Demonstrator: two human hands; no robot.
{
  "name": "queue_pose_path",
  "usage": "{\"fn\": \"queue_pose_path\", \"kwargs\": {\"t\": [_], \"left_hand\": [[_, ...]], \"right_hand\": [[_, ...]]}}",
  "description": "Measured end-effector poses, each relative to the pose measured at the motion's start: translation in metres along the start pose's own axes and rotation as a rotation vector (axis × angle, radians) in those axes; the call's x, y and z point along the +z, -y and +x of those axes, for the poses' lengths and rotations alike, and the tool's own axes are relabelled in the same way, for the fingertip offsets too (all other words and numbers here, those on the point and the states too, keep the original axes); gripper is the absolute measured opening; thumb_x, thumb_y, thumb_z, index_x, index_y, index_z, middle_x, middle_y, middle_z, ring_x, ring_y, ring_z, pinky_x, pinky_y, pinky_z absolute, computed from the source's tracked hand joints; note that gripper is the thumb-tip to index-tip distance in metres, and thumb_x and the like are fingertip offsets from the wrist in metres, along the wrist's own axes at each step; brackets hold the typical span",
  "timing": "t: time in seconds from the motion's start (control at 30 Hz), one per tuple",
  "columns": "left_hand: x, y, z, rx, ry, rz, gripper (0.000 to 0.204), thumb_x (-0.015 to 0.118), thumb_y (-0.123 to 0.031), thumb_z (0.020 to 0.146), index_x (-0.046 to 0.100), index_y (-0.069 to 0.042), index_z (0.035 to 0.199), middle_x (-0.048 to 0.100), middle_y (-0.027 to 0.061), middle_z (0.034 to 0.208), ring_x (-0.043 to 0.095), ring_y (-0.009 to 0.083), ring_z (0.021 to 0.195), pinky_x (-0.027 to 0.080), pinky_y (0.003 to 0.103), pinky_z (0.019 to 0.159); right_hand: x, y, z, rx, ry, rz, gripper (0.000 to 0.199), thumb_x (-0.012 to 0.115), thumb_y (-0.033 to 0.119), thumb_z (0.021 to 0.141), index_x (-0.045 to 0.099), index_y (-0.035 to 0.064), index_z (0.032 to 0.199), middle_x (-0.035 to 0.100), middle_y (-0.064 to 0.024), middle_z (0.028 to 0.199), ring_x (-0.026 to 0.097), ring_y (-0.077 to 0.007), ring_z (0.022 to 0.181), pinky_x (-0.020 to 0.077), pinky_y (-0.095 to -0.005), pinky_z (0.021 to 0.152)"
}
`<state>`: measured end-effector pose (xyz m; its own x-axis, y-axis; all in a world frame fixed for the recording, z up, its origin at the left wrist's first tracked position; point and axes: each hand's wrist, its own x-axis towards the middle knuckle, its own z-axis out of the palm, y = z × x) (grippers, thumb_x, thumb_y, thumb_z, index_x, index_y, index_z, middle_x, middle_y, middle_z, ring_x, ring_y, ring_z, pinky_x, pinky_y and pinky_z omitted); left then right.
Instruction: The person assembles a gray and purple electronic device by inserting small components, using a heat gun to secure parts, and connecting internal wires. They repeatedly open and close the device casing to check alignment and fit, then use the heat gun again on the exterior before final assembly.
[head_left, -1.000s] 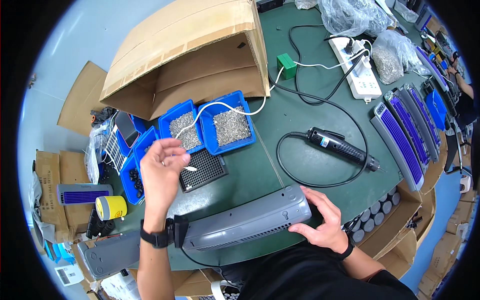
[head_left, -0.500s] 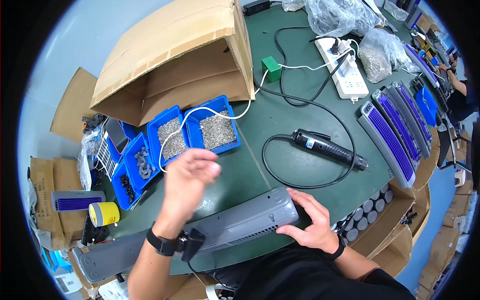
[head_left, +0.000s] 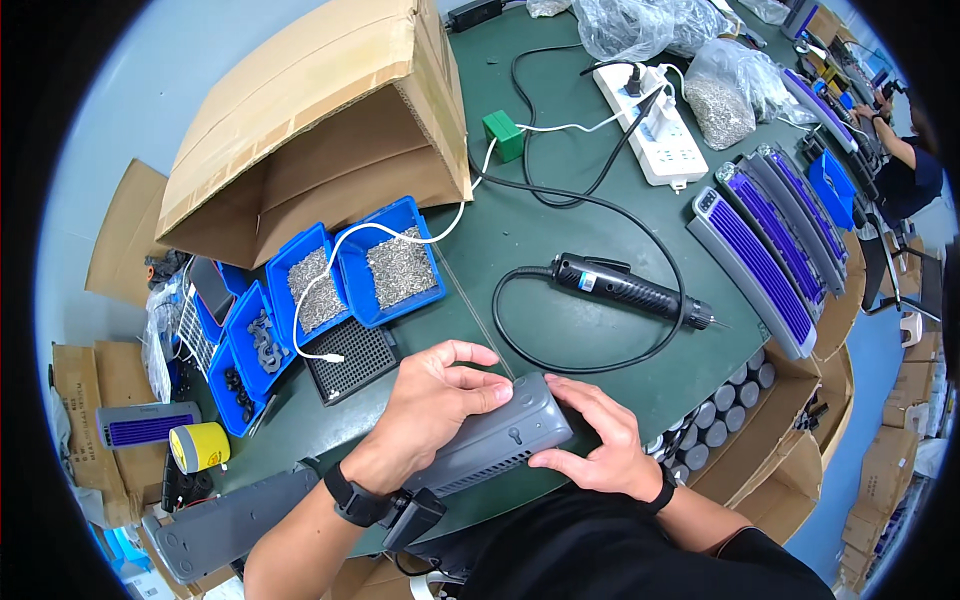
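Observation:
A long grey plastic housing [head_left: 510, 435] with vent slots lies near the table's front edge. My left hand [head_left: 435, 400] rests on top of it with the fingers curled over its upper edge. My right hand [head_left: 595, 440] presses against its right end and front side. A black watch sits on each wrist. A black electric screwdriver [head_left: 630, 290] with a coiled cable lies on the green table [head_left: 560, 240], a little beyond my hands.
Blue bins of small screws [head_left: 400, 265] and a black grid tray [head_left: 350, 355] sit to the left. An open cardboard box [head_left: 320, 130] stands behind them. Grey and purple units [head_left: 755, 265] are stacked at right, beside a white power strip [head_left: 655, 130]. Another grey housing [head_left: 230, 520] lies at lower left.
My left hand has come down from above the table onto the grey housing. The housing sits more end-on toward me.

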<state>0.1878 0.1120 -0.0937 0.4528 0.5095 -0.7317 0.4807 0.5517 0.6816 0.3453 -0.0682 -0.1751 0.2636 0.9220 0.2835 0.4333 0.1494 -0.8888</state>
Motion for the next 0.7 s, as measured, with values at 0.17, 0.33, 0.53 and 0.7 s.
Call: {"fn": "queue_pose_path", "kwargs": {"t": [0.17, 0.33, 0.53, 0.7], "left_hand": [[0.001, 0.000, -0.002, 0.024, -0.023, 0.061, 0.041, 0.085, 0.000, 0.089, 0.064, 0.001, 0.125, 0.079, 0.0153, 0.103, 0.074, 0.0159, 0.093, 0.060, 0.030, 0.082], [0.001, 0.005, -0.003, 0.088, -0.050, 0.110, 0.039, 0.083, 0.001, 0.090, 0.064, 0.002, 0.125, 0.079, 0.0157, 0.104, 0.075, 0.0152, 0.090, 0.060, 0.030, 0.079], [0.002, 0.010, -0.001, 0.231, -0.026, 0.227, 0.038, 0.079, 0.002, 0.094, 0.062, 0.003, 0.128, 0.081, 0.0161, 0.103, 0.075, 0.0136, 0.090, 0.060, 0.028, 0.077], [-0.002, 0.011, -0.012, 0.281, -0.010, 0.288, 0.035, 0.068, -0.007, 0.104, 0.059, 0.005, 0.135, 0.081, 0.0166, 0.109, 0.075, 0.0134, 0.096, 0.059, 0.029, 0.085]], "right_hand": [[0.000, -0.001, -0.001, 0.003, -0.008, 0.013, 0.081, 0.099, 0.033, 0.072, 0.066, -0.0063, 0.135, 0.069, -0.0234, 0.137, 0.072, -0.0368, 0.120, 0.0590, -0.0435, 0.101], [0.001, 0.000, -0.001, 0.000, -0.010, 0.015, 0.081, 0.099, 0.032, 0.072, 0.065, -0.0063, 0.135, 0.069, -0.0232, 0.137, 0.072, -0.0367, 0.120, 0.0591, -0.0435, 0.101], [-0.005, -0.001, -0.001, 0.031, -0.001, 0.110, 0.073, 0.098, 0.027, 0.074, 0.068, -0.0056, 0.132, 0.070, -0.0229, 0.135, 0.072, -0.0363, 0.120, 0.0582, -0.0427, 0.102], [-0.062, -0.003, 0.007, -0.030, -0.323, -0.293, 0.036, 0.085, 0.003, 0.082, 0.074, -0.0038, 0.116, 0.075, -0.0214, 0.118, 0.074, -0.0352, 0.105, 0.0587, -0.0414, 0.093]]}}
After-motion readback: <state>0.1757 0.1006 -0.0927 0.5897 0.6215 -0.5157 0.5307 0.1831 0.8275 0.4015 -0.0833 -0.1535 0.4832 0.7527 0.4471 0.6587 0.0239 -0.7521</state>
